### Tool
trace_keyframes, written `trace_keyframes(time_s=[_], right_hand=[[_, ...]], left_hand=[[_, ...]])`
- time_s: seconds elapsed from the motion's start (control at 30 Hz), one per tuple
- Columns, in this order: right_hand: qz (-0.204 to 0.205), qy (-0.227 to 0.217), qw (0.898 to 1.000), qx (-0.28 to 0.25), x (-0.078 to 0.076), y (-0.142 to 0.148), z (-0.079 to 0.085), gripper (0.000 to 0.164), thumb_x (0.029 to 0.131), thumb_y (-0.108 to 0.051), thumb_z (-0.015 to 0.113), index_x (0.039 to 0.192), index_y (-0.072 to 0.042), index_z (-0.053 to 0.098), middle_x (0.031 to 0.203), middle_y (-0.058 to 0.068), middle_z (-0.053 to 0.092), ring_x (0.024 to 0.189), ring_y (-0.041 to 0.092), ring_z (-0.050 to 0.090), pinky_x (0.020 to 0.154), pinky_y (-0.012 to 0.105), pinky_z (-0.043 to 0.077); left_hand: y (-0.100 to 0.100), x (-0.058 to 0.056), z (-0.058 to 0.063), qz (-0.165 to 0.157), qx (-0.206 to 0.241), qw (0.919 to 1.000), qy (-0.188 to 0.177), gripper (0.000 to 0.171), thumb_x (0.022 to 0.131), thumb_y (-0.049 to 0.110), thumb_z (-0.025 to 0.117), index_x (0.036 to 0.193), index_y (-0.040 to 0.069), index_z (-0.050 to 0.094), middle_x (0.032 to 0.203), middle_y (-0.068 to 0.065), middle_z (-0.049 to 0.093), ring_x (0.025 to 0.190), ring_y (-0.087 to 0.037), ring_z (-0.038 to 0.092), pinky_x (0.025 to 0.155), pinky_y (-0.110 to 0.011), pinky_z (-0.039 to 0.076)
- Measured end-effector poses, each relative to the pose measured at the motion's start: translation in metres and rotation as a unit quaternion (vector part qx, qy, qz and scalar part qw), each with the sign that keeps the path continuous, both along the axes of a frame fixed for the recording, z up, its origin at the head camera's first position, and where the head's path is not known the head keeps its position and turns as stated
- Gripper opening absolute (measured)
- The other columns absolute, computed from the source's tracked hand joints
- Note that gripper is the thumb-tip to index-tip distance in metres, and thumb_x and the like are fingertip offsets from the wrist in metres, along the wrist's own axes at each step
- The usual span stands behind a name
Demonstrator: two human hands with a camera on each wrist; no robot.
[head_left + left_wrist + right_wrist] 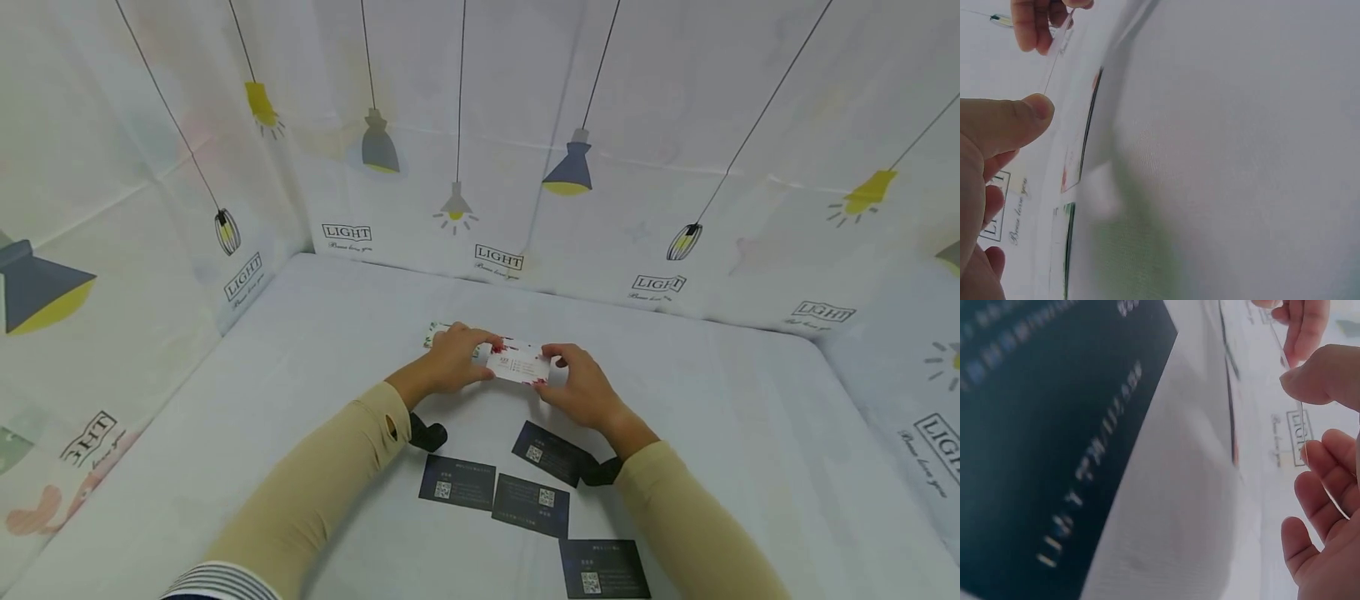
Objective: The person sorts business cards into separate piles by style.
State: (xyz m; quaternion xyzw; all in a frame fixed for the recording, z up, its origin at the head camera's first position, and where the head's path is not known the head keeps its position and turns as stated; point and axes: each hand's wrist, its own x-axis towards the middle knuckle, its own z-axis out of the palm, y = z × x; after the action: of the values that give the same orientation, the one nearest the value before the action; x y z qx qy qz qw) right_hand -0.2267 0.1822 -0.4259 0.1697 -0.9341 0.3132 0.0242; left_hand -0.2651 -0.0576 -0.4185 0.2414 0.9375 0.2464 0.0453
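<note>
Between both hands is a thin white business card [519,363] with red flowers and small print, raised off the table in the wrist views. My left hand [454,360] pinches its left end, thumb [1036,111] on the near face. The right hand [583,385] pinches the opposite end, its thumb [1315,376] against the card's edge and its other fingers behind. Below, a red-cornered white card [1082,140] lies on the table. Beside that is a green-patterned white card [435,331], partly hidden by the left hand in the head view.
Nearer the body, dark business cards with QR codes lie spread out: one card [551,451] by the right wrist, a left card [457,482], a middle card [530,505] and a front card [604,570]. A lamp-printed white curtain [420,233] bounds the white table [337,333].
</note>
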Motion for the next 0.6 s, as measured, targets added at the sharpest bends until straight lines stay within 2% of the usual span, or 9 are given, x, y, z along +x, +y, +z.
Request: trace_keyframes(time_s=[0.23,0.43,0.53,0.6], right_hand=[[-0.015,-0.04,0.999,-0.005,-0.014,0.001,-0.005,0.059,0.088,-0.023,0.073,0.139,-0.001,0.051,0.135,0.017,0.053,0.114,0.034,0.05,0.094,0.05,0.043],[-0.027,-0.067,0.997,-0.004,-0.03,0.003,-0.009,0.058,0.09,-0.024,0.072,0.14,-0.004,0.051,0.119,0.015,0.055,0.095,0.028,0.052,0.076,0.037,0.044],[-0.031,-0.081,0.996,-0.005,-0.036,0.003,-0.009,0.057,0.09,-0.024,0.071,0.14,-0.005,0.051,0.124,0.015,0.055,0.092,0.027,0.053,0.074,0.038,0.045],[-0.033,-0.088,0.996,-0.002,-0.04,0.002,-0.009,0.057,0.091,-0.025,0.069,0.141,-0.005,0.051,0.132,0.016,0.053,0.095,0.028,0.053,0.08,0.041,0.046]], left_hand=[[0.006,-0.015,-0.005,0.001,-0.021,0.9997,-0.009,0.055,0.09,0.031,0.077,0.141,0.023,0.059,0.138,0.001,0.059,0.124,-0.026,0.044,0.098,-0.048,0.033],[0.011,-0.027,-0.008,0.008,-0.043,0.999,-0.008,0.052,0.091,0.029,0.074,0.141,0.022,0.059,0.139,0.0,0.059,0.125,-0.028,0.044,0.099,-0.05,0.033],[0.014,-0.032,-0.009,0.015,-0.055,0.9982,-0.016,0.052,0.092,0.028,0.073,0.141,0.023,0.059,0.14,0.001,0.058,0.127,-0.028,0.043,0.099,-0.05,0.033],[0.015,-0.035,-0.01,0.019,-0.066,0.9975,-0.019,0.052,0.093,0.03,0.073,0.142,0.024,0.058,0.141,0.002,0.058,0.128,-0.027,0.042,0.099,-0.049,0.033]])
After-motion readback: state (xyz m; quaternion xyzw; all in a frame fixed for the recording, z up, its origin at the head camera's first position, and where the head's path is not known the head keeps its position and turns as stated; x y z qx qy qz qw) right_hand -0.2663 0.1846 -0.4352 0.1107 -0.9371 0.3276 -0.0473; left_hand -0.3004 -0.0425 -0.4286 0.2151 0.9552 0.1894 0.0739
